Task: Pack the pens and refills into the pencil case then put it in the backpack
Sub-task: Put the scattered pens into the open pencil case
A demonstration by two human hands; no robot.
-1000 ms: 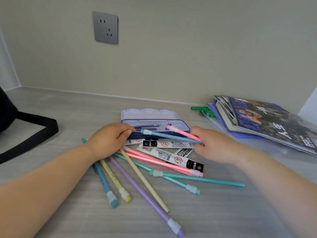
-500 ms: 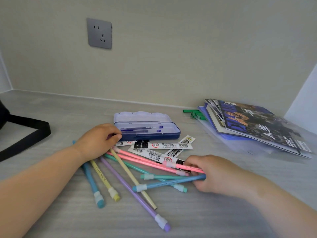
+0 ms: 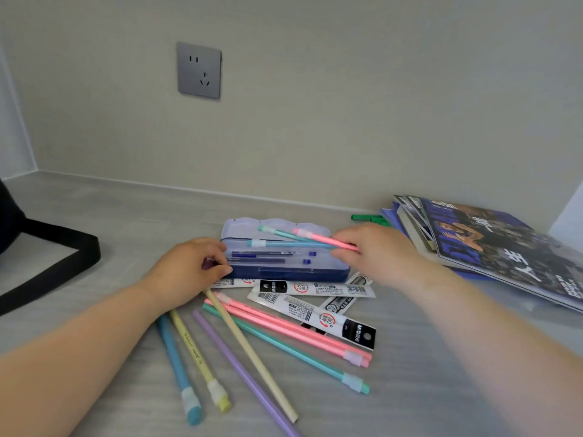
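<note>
Head view — right hand (image 3: 369,250) grips pens (image 3: 303,239).

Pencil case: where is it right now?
Head view, centre: the open pencil case sits on the desk, its left end under the left hand, refill packs just in front, magazines to its right.

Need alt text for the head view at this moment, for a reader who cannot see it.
The right hand holds three pens over an open blue pencil case, which the left hand steadies at its left end. More pastel pens and packaged refills lie on the grey desk in front, with magazines at right and a black strap at left.
</note>
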